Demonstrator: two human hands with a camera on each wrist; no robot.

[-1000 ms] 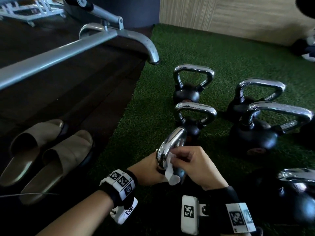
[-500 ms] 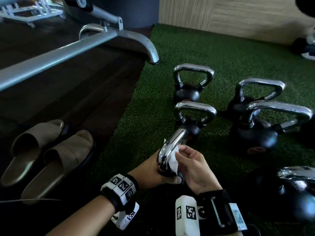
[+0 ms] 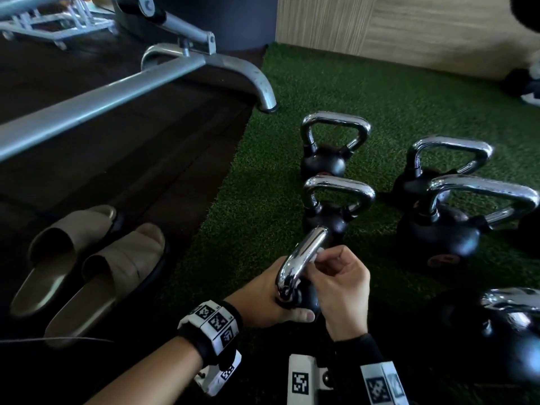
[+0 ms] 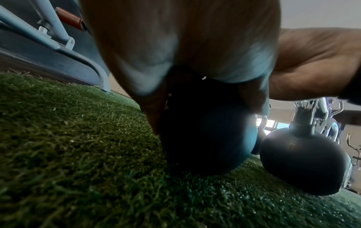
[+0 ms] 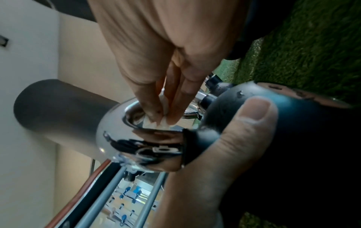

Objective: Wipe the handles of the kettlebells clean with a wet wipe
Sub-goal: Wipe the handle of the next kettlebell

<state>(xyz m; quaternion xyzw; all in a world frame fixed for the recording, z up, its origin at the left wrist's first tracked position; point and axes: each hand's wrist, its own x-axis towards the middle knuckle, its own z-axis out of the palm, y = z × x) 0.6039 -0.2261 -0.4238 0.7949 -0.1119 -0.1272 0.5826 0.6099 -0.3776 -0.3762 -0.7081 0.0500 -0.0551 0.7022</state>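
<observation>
A small black kettlebell (image 3: 306, 299) with a chrome handle (image 3: 301, 258) sits on the green turf (image 3: 263, 200) close to me, seen end-on. My left hand (image 3: 271, 299) grips its ball (image 4: 205, 138) from the left, thumb (image 5: 244, 123) across the front. My right hand (image 3: 339, 279) pinches a white wet wipe (image 5: 156, 121) and presses it against the inner side of the handle (image 5: 136, 135). In the head view the wipe is almost wholly hidden behind the fingers.
Several more chrome-handled kettlebells stand on the turf: two in line ahead (image 3: 336, 197) (image 3: 327, 147), two at right (image 3: 444, 223) (image 3: 438, 165), one near right (image 3: 511, 331). A grey machine frame (image 3: 131, 83) crosses the dark floor at left. Beige slippers (image 3: 87, 267) lie at near left.
My right hand has slid the wipe up the handle from near its base to the inner curve. The wipe, which hung out plainly before, is now tucked under the fingers. The left hand kept its hold.
</observation>
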